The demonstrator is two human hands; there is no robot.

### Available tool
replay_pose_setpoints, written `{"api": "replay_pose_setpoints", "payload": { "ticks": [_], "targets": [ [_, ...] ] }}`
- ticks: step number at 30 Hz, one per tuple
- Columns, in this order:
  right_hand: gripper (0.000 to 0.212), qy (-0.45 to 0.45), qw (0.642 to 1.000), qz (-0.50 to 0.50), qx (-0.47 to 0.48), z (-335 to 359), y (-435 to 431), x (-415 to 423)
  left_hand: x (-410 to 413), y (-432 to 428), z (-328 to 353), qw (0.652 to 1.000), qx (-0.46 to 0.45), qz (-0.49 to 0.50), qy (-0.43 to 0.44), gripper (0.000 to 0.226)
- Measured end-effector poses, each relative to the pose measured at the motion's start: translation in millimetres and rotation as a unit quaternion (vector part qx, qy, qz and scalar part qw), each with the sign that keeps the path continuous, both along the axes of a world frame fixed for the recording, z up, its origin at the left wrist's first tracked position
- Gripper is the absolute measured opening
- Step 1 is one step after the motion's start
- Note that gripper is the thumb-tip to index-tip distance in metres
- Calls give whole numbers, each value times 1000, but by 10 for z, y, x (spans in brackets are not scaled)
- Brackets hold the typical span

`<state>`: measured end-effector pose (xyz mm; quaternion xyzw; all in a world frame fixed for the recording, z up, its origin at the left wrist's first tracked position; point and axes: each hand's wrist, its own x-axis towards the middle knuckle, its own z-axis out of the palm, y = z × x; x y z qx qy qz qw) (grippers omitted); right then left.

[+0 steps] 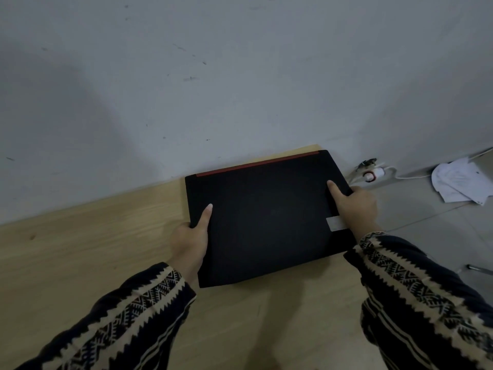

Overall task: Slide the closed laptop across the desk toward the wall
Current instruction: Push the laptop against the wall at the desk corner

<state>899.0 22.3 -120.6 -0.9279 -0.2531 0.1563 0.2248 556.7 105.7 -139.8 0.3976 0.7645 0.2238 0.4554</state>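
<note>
A closed black laptop [266,217] with a red strip along its far edge lies flat on the light wooden desk [80,249]. Its far edge sits close to the grey wall [213,76], near the desk's right end. My left hand [190,236] grips the laptop's left side, thumb on the lid. My right hand [354,206] grips the right side, thumb resting on top. A small pale sticker [335,222] shows on the lid beside my right wrist.
Past the desk's right edge lies a tiled floor [440,228] with a white plug and cable [373,174], crumpled white paper [461,182] and a small dark object [477,268]. Bare desk stretches to the left of the laptop.
</note>
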Motion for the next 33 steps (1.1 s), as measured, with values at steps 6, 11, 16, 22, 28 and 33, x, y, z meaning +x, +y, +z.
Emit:
{"api": "replay_pose_setpoints", "payload": {
  "ticks": [6,11,16,22,28,33],
  "targets": [
    [73,-17,1000,-3,-2,-8,113,29,-64,107,-46,996,20,-72,48,74],
    [76,-11,1000,-5,-19,-1,209,37,-24,209,-45,980,27,-154,121,73],
    [80,-28,997,-24,-61,28,318,-5,-4,233,21,953,65,-222,195,70],
    [75,-31,996,-49,-67,38,411,-53,19,268,31,937,85,-246,234,70],
    [80,-42,995,-58,-64,28,440,-91,25,252,4,942,95,-241,212,73],
    [82,-91,989,-32,-108,15,439,-95,40,248,32,934,99,-255,229,70]
  ]
}}
